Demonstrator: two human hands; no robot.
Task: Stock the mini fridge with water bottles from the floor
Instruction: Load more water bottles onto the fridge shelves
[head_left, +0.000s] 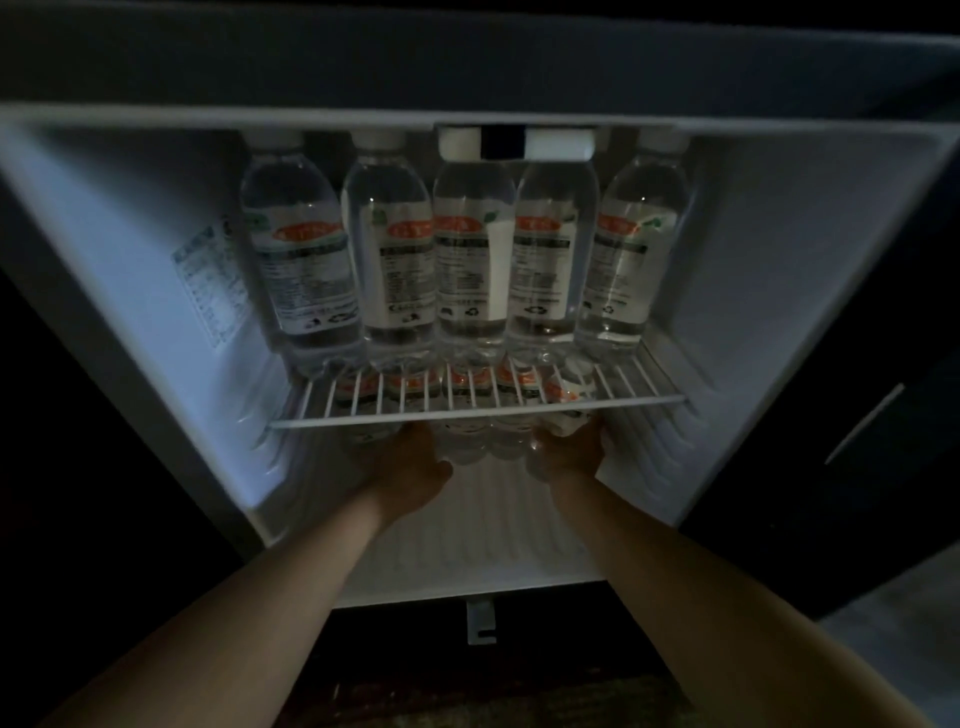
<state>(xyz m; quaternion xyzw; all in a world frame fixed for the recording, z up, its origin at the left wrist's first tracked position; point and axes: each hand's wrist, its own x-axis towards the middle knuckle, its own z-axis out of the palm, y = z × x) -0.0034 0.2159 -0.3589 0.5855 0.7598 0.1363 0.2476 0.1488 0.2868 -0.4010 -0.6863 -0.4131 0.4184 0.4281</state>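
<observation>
The open mini fridge (810, 270) fills the view. Several clear water bottles with orange labels (400, 260) stand in a row at the back of the white wire shelf (478, 408). Below the shelf, more bottles (467, 436) stand on the fridge floor, partly hidden by the wires. My left hand (415, 462) reaches under the shelf and rests against the leftmost lower bottles. My right hand (571, 447) grips a bottle (569, 395) at the right end of the lower row.
The fridge door (872, 415) stands open on the right. A sticker (208, 280) sits on the left inner wall. A white bracket (480, 621) hangs below the fridge's front edge. The dark floor lies beneath my arms.
</observation>
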